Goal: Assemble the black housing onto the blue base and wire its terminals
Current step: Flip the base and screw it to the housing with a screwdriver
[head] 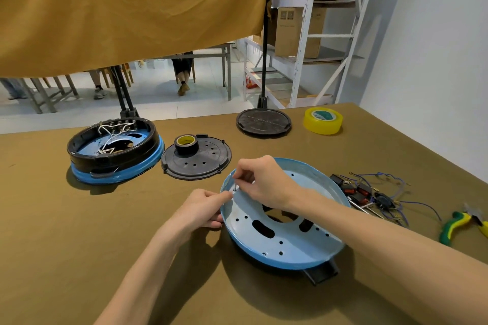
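We steady the blue base (284, 243) near the table's front with our left hand (203, 210) gripping its rim, while our right hand (264, 179) pinches a small screw (234, 186) (apparently) for its hole.

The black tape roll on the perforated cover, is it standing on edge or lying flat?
Lying flat: the black tape roll rests on the perforated cover, core opening facing up.

No readable text; green print inside the translucent yellow tape roll (323, 120) (far beyond the right hand (264, 182)) is blurred.
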`<control>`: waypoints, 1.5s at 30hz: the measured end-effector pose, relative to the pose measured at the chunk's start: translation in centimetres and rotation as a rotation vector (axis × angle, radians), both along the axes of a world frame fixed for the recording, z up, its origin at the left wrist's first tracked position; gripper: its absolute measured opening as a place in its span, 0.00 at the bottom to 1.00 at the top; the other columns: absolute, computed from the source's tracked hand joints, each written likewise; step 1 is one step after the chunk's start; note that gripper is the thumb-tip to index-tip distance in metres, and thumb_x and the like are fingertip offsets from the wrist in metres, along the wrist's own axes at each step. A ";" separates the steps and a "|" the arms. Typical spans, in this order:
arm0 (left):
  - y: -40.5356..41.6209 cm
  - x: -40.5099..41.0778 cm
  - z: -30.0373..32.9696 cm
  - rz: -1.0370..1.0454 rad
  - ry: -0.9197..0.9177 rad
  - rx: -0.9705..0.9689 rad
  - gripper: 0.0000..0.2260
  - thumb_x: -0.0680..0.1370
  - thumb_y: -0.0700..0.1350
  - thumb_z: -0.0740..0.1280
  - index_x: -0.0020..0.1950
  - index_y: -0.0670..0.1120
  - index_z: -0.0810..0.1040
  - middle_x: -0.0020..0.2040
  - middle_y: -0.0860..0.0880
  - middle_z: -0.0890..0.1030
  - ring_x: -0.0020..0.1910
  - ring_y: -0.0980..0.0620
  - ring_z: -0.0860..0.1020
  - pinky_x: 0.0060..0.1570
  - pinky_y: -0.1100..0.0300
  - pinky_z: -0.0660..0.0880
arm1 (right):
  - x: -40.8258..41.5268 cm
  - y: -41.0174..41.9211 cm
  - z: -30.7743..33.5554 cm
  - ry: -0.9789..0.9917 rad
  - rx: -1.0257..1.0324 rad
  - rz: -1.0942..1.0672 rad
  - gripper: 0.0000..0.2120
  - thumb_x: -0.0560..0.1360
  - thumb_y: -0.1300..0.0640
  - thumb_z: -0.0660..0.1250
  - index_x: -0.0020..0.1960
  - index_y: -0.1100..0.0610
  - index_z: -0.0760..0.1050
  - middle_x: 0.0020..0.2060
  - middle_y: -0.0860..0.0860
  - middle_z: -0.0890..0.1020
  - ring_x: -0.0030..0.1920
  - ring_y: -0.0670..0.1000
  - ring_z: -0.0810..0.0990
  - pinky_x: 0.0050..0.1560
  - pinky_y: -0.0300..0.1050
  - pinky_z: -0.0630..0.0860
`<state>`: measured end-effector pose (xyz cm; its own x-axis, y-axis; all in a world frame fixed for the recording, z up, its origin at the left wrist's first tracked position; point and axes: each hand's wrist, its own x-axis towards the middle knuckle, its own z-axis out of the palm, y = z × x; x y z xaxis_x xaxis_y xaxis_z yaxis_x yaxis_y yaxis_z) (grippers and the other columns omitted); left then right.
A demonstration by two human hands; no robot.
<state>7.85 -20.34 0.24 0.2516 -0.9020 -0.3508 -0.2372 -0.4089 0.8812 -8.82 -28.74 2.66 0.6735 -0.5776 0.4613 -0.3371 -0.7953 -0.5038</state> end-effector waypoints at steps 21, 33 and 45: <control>1.3 -1.7 -2.3 0.076 0.097 -0.437 0.10 0.84 0.47 0.64 0.56 0.49 0.86 0.47 0.49 0.87 0.52 0.45 0.84 0.50 0.50 0.79 | -0.1 0.0 0.0 0.046 -0.073 0.024 0.04 0.75 0.68 0.71 0.42 0.62 0.80 0.35 0.53 0.83 0.34 0.52 0.79 0.39 0.53 0.78; 1.2 -1.8 -2.8 0.137 0.077 -0.525 0.12 0.84 0.47 0.64 0.49 0.51 0.87 0.40 0.46 0.85 0.45 0.41 0.82 0.41 0.51 0.76 | 0.4 0.3 1.8 0.334 -0.133 0.129 0.04 0.78 0.67 0.67 0.48 0.62 0.81 0.42 0.55 0.85 0.42 0.54 0.81 0.45 0.50 0.78; 1.1 -1.7 -2.8 0.086 0.071 -0.488 0.12 0.84 0.50 0.64 0.52 0.55 0.87 0.45 0.49 0.87 0.50 0.44 0.84 0.54 0.40 0.80 | 1.3 0.3 3.1 0.448 -0.108 0.042 0.07 0.78 0.66 0.66 0.47 0.58 0.82 0.41 0.54 0.83 0.42 0.53 0.74 0.46 0.54 0.79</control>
